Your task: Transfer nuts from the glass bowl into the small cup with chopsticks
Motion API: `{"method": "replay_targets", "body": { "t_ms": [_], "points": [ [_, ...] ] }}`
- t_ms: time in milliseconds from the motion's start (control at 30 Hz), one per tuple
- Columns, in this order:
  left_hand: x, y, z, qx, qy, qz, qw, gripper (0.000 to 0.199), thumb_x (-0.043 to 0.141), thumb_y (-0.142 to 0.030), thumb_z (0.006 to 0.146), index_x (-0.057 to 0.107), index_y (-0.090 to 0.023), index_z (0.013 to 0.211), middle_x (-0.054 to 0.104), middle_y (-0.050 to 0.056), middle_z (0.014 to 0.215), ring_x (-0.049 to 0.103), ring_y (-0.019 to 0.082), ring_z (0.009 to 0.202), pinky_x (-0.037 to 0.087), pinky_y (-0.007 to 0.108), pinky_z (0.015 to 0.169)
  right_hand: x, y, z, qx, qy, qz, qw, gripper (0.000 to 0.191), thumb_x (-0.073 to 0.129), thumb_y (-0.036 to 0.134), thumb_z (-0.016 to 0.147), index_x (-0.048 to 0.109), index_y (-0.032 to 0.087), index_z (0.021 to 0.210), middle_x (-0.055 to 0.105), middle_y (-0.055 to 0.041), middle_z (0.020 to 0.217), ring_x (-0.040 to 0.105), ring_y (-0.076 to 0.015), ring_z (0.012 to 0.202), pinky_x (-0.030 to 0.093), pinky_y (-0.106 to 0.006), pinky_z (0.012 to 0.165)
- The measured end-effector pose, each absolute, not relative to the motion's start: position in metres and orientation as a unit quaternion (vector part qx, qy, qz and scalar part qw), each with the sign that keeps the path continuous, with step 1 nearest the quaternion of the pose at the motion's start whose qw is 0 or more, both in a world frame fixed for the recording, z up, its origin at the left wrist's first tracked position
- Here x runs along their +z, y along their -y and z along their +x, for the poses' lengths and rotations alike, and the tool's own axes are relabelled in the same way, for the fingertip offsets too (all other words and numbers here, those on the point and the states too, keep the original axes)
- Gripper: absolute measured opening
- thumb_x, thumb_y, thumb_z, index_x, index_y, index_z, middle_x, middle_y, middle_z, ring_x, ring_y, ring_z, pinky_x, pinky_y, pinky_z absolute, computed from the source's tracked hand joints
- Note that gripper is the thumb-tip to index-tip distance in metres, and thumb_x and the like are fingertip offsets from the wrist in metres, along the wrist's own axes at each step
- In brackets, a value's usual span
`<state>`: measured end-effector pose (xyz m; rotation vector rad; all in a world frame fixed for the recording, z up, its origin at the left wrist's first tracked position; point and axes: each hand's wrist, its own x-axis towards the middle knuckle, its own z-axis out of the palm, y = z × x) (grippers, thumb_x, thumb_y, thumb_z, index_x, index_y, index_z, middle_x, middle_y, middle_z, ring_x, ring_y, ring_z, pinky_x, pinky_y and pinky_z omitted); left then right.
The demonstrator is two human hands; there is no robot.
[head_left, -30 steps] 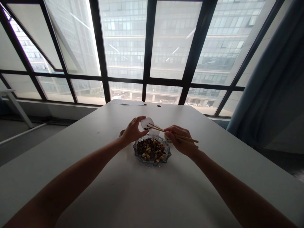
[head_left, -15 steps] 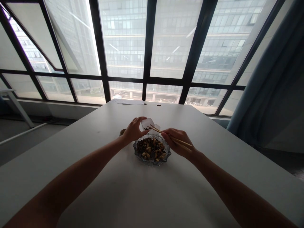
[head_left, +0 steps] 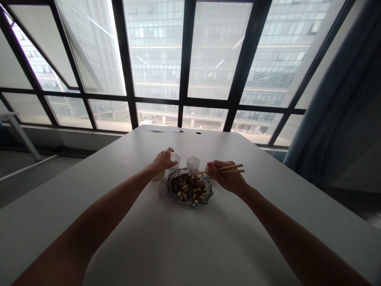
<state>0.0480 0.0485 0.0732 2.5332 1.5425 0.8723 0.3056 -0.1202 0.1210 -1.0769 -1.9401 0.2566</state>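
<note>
My left hand point(head_left: 164, 159) is beside a small white cup point(head_left: 176, 160) that stands on the table behind the bowl. Its thumb and index finger are apart at the cup's left side; whether they still touch it is hard to see. My right hand point(head_left: 226, 174) is closed around a pair of wooden chopsticks point(head_left: 232, 169), whose tips point left over the far rim of a clear glass bowl point(head_left: 190, 204). The bowl holds peanuts point(head_left: 185, 188) and dark seeds point(head_left: 178, 180).
A second white cup point(head_left: 193, 163) stands behind the bowl. A pale round container point(head_left: 158, 175) is partly hidden under my left wrist, and another light object shows behind my right fingers. Papers point(head_left: 160, 128) lie at the far edge of the white table point(head_left: 190, 246), before the windows.
My left hand has moved left and lowered the white cup from above the bowl to the table. The chopsticks have left the cup and now lie flatter, tips over the bowl.
</note>
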Motion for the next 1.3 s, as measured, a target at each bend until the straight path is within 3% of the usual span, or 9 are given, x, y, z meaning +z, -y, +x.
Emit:
{"method": "replay_targets", "body": {
  "t_ms": [200,433,600,967,1300],
  "points": [
    [0.067,-0.045,0.038,0.268,-0.479,0.836,0.008,0.052,0.073,-0.047,0.076,0.061,-0.02,0.119,0.075,0.012,0.107,0.073,0.03,0.099,0.056,0.04,0.086,0.125,0.122,0.301,0.127,0.822,-0.407,0.377,0.052,0.049,0.051,0.097,0.053,0.02,0.057,0.057,-0.0021,0.057,0.05,-0.0114,0.049,0.041,-0.025,0.049],
    [0.066,-0.013,0.006,0.262,-0.457,0.849,-0.053,0.047,0.059,-0.051,0.089,0.064,-0.015,0.119,0.071,0.015,0.119,0.066,0.034,0.111,0.046,0.05,0.104,0.132,0.121,0.312,0.219,0.764,-0.467,0.387,0.056,0.05,0.063,0.093,0.062,0.017,0.063,0.062,-0.0042,0.051,0.055,-0.0135,0.044,0.042,-0.024,0.043],
    [0.057,0.005,-0.013,0.275,-0.464,0.841,-0.033,0.04,0.056,-0.051,0.09,0.066,-0.019,0.112,0.071,0.012,0.114,0.065,0.032,0.106,0.05,0.047,0.098,0.135,0.122,0.313,0.155,0.757,-0.482,0.412,0.052,0.058,0.062,0.09,0.065,0.018,0.062,0.065,-0.0045,0.052,0.057,-0.0143,0.046,0.043,-0.025,0.045],
    [0.039,0.018,-0.011,0.349,-0.467,0.813,-0.023,0.035,0.055,-0.042,0.09,0.063,-0.019,0.115,0.07,0.011,0.109,0.065,0.029,0.103,0.054,0.043,0.09,0.126,0.119,0.309,0.118,0.837,-0.399,0.355,0.047,0.061,0.055,0.093,0.07,0.017,0.066,0.059,-0.0022,0.055,0.05,-0.0126,0.051,0.038,-0.026,0.049],
    [0.036,0.022,-0.011,0.363,-0.471,0.804,-0.026,0.035,0.057,-0.041,0.09,0.062,-0.019,0.118,0.07,0.011,0.111,0.065,0.029,0.106,0.054,0.042,0.092,0.128,0.122,0.302,0.095,0.866,-0.359,0.335,0.057,0.054,0.056,0.097,0.044,0.021,0.053,0.04,0.0025,0.053,0.039,-0.012,0.052,0.034,-0.027,0.051]
  ]
}}
